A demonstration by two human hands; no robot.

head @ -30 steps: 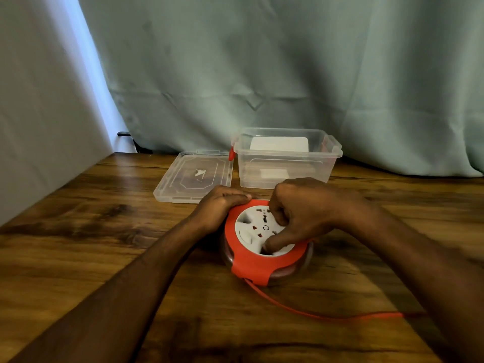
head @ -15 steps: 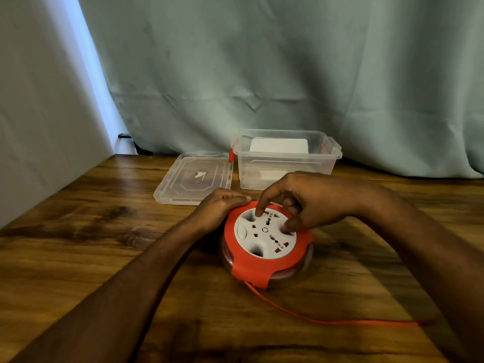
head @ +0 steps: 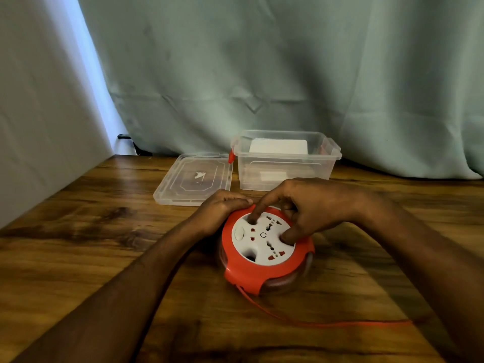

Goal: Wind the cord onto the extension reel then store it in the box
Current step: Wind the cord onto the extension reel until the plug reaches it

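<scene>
Head view: both hands (head: 222,208) (head: 309,205) grip the reel (head: 264,252); cord (head: 340,323) end hidden.

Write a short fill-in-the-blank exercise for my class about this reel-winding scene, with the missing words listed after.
1. The lid lies flat on the table to the ____ of the box.
2. The cord trailing from the reel is ____ in colour.
3. The right hand puts its fingers on the reel's ____ round face.
4. The left hand grips the reel's ____ rim.

Missing words: left; orange; white; orange
</scene>
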